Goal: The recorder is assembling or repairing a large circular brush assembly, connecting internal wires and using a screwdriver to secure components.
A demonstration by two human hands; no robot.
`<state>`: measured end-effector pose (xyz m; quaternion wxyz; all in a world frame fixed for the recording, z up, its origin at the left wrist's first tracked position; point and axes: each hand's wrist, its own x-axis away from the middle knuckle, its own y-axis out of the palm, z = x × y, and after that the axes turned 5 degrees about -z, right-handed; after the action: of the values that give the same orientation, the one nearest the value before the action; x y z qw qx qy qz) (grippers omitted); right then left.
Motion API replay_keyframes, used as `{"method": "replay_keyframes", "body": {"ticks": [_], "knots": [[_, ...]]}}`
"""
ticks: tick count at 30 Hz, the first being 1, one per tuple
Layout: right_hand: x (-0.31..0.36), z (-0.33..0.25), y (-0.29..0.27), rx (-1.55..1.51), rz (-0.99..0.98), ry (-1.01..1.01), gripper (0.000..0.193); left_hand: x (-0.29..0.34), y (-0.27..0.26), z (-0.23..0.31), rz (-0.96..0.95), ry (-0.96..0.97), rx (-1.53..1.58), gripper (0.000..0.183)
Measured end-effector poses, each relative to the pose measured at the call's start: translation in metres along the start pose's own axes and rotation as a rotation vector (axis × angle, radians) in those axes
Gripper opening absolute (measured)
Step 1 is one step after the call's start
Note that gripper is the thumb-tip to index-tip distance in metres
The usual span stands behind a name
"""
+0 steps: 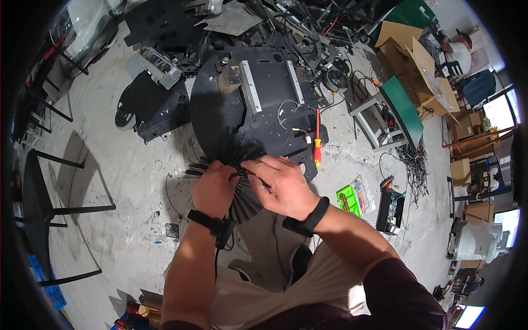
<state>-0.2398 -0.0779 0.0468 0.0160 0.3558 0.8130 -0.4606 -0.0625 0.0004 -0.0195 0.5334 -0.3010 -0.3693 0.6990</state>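
A round black brush with long bristles fanning out (245, 208) is in front of me, by the near edge of a large black machine base (206, 104). My left hand (213, 187) is closed on the brush near its middle, fingers pinched together. From the other side my right hand (286, 186) grips close to the same spot, thumb and forefinger drawn together. The fingers hide the brush's centre, so any small part between them cannot be made out. To the right, a screwdriver with a red and yellow handle (317, 149) lies at the base's edge.
Two metal rails (251, 88) and loose wires are on the base. Right of it are a green parts box (348, 201), a black tool tray (390, 212) and a green-topped frame (400, 104). A black-legged chair (41, 203) stands left; a person (459, 52) sits far right.
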Motion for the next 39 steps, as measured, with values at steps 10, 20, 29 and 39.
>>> {"method": "replay_keyframes", "body": {"ticks": [10,20,29,39], "knots": [[-0.003,0.005,0.0,-0.032,-0.067,-0.15,0.027,-0.002,0.005,-0.005,0.04,0.065,-0.022,0.012],[0.001,0.002,-0.007,0.058,-0.142,0.009,0.024,-0.002,0.001,-0.003,0.033,0.067,0.022,0.011],[-0.001,0.008,-0.009,-0.075,-0.01,-0.035,0.015,-0.002,-0.004,0.002,0.004,0.046,0.005,0.011],[0.003,0.013,-0.016,-0.302,0.133,0.149,0.009,-0.003,0.003,0.006,0.052,0.074,-0.078,0.008]]}}
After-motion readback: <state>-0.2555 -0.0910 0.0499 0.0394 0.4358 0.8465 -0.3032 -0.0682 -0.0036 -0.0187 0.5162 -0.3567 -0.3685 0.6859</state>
